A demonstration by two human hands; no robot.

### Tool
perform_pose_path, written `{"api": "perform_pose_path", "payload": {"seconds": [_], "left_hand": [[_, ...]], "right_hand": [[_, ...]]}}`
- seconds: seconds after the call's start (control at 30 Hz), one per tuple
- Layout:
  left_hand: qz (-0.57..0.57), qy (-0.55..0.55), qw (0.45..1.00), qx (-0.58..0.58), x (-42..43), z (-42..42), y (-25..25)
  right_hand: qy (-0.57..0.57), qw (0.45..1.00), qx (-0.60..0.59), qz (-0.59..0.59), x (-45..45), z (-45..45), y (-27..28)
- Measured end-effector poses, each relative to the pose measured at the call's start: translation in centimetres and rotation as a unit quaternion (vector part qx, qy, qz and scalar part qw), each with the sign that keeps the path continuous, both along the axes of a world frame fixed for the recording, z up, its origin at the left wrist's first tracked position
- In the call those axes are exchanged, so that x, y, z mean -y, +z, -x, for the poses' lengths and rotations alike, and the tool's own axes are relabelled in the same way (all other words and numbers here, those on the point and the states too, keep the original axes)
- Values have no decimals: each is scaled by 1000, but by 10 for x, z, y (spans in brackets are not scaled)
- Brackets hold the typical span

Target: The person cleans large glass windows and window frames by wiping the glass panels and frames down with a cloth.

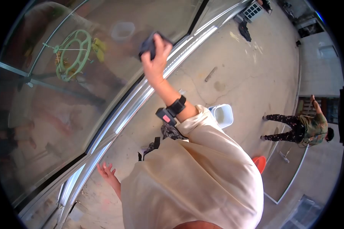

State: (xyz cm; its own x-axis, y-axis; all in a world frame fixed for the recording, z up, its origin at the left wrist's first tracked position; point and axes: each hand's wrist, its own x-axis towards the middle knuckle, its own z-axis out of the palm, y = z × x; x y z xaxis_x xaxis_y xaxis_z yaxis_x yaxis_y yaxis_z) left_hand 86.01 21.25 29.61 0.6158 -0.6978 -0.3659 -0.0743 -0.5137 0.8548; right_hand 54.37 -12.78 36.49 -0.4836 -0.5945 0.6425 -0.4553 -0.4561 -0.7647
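My right hand (155, 63) is raised against the large glass pane (114, 76), its fingers curled over a dark cloth (148, 46). The bunched cloth lies on the glass near the pane's metal frame (141, 89). A black band with a small box (171, 110) is strapped round my right wrist. Lower down, at the left, my left hand (109, 175) hangs beside the frame with its fingers spread and nothing in them. Through or in the glass show a green round hanger (73, 55), a yellow cloth (99, 49) and blurred reflections.
On the concrete floor (195, 84) stands a white bucket (223, 115) to my right. An orange basin (259, 164) is farther right, near another person (309, 128) bending at a framed panel (284, 168). A short stick (211, 74) and a dark cloth item (244, 31) lie on the floor.
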Motion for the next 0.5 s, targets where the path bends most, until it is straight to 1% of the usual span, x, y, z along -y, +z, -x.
{"api": "perform_pose_path", "payload": {"seconds": [0.07,0.1,0.17,0.23,0.27,0.3,0.33,0.37,0.4,0.43,0.47,0.5], "left_hand": [[-10,15,1000,-12,-14,5,-14],[-5,14,1000,-16,-20,9,-17],[-82,52,995,-24,-23,20,-25],[-75,38,996,-27,-18,32,-19],[-64,29,997,-29,-13,35,-18],[-61,23,997,-29,-6,35,-16],[-50,5,998,-27,1,36,-14],[-42,-14,999,-24,6,35,-11],[-44,-21,999,-23,9,34,-10],[-33,-42,998,-24,14,32,-7],[-20,-63,997,-28,19,30,-7],[-20,-69,997,-28,22,26,-8]], "right_hand": [[-66,996,60,7,48,57,26],[-100,991,86,32,75,85,33],[-126,985,111,36,121,145,36],[-148,977,151,-3,140,179,38],[-179,977,118,-6,147,185,31],[-210,974,86,-9,152,186,20],[-198,977,83,19,149,179,20],[-203,976,85,5,142,166,16],[-162,977,140,12,133,149,12],[-149,977,154,5,122,131,1],[-140,979,143,-29,103,108,-8],[-108,984,138,-35,77,78,-15]]}}
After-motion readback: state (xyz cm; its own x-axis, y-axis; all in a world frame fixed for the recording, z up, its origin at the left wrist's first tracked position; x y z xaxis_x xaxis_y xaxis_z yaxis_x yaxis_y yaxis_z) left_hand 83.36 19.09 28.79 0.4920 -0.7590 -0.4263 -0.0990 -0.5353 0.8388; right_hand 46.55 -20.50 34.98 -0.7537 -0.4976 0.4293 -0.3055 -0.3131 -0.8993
